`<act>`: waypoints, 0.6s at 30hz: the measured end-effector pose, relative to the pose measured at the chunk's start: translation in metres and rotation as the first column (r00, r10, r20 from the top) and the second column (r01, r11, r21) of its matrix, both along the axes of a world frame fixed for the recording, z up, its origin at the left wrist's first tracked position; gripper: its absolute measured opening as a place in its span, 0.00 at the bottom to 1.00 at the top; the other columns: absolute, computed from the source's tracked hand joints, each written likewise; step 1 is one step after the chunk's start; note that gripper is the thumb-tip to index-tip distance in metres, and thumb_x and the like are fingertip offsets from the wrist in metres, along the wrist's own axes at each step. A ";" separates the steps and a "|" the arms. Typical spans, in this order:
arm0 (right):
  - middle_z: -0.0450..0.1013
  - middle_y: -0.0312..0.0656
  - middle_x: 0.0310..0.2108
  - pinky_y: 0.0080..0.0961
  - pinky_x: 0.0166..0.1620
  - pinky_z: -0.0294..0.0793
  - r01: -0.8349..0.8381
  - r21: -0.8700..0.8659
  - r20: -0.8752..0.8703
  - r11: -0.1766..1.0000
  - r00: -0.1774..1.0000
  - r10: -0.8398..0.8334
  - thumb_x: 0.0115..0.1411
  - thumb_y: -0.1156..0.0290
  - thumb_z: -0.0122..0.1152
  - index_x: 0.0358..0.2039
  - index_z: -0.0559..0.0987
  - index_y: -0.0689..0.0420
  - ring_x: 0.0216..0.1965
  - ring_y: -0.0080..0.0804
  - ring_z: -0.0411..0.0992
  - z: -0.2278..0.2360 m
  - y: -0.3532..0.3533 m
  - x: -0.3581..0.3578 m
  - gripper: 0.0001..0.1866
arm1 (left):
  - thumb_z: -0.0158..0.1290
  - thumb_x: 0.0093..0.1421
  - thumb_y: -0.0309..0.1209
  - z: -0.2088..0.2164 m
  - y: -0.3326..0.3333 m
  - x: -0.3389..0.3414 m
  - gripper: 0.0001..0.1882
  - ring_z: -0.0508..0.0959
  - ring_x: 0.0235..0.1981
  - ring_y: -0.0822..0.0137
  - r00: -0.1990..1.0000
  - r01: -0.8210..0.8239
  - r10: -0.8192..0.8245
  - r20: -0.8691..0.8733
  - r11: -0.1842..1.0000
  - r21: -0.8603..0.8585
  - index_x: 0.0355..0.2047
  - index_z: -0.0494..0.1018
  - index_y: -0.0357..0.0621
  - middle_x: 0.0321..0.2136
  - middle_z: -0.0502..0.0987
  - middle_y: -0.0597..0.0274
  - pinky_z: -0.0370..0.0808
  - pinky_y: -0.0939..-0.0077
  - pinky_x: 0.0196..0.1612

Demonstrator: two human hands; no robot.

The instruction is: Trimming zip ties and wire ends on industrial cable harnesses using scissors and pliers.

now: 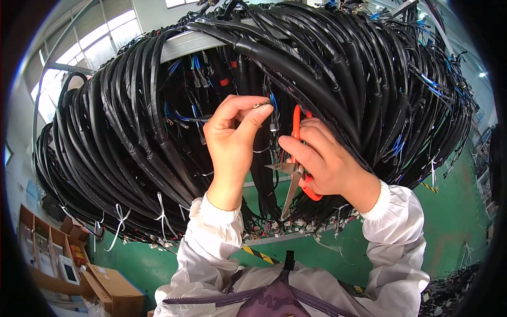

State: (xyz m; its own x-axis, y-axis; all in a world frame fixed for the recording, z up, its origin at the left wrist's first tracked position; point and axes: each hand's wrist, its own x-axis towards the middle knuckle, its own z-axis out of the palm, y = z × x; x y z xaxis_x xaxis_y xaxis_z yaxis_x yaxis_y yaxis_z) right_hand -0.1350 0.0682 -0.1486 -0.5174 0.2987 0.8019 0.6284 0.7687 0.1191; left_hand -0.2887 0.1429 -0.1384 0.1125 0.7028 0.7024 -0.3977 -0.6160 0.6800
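My left hand [232, 132] is raised in the middle of the view, thumb and forefinger pinched on a small metal wire terminal [261, 105]. Blue wires with dark connectors [273, 113] hang just beside those fingertips. In my right hand [327, 158] are scissors with red handles [296, 124]; the fingers wrap round the handles. The scissor blades [288, 182] stand apart and point left and down. Behind both hands hang thick black cable harnesses [306, 68], draped in many loops. A red band [224, 82] marks one cable behind my left hand.
A pale metal beam [190, 45] carries the harnesses. White zip ties [161, 216] bind the bundles at left, their tails hanging loose. Below is a green floor [449, 206] with yellow-black tape [260, 255]. A cardboard box [113, 285] and a wooden shelf [45, 248] stand lower left.
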 end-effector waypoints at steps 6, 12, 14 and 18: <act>0.63 0.49 0.32 0.41 0.40 0.68 0.030 -0.018 -0.009 0.999 1.000 -0.030 0.28 0.81 0.64 0.46 0.68 0.64 0.33 0.49 0.64 -0.001 0.000 -0.005 0.37 | 0.59 0.47 0.20 -0.001 0.007 -0.009 0.06 0.68 0.24 0.81 0.987 -0.140 0.150 -0.056 0.980 0.141 0.28 0.77 0.38 0.22 0.72 0.69 0.60 0.87 0.25; 0.63 0.46 0.33 0.29 0.38 0.72 0.262 0.048 0.080 0.964 0.961 -0.265 0.40 0.77 0.63 0.46 0.69 0.63 0.32 0.41 0.68 0.004 -0.004 -0.006 0.28 | 0.61 0.44 0.23 -0.001 0.012 -0.016 0.06 0.71 0.27 0.71 0.908 -0.294 0.395 -0.139 0.838 0.459 0.26 0.78 0.43 0.24 0.76 0.66 0.61 0.77 0.34; 0.64 0.44 0.31 0.26 0.35 0.72 0.326 0.067 0.065 0.943 0.942 -0.330 0.41 0.76 0.63 0.44 0.71 0.61 0.29 0.38 0.69 0.002 -0.003 -0.009 0.25 | 0.60 0.43 0.23 -0.005 0.018 -0.017 0.08 0.71 0.27 0.71 0.907 -0.275 0.396 -0.144 0.815 0.509 0.27 0.78 0.44 0.24 0.76 0.66 0.61 0.77 0.34; 0.63 0.37 0.24 0.24 0.29 0.70 0.530 0.144 -0.008 0.836 0.845 -0.535 0.43 0.73 0.63 0.41 0.74 0.55 0.24 0.32 0.68 -0.004 0.004 -0.016 0.21 | 0.59 0.42 0.22 -0.007 0.021 -0.028 0.11 0.67 0.28 0.67 0.907 -0.238 0.387 -0.167 0.797 0.555 0.29 0.79 0.46 0.27 0.77 0.66 0.63 0.76 0.34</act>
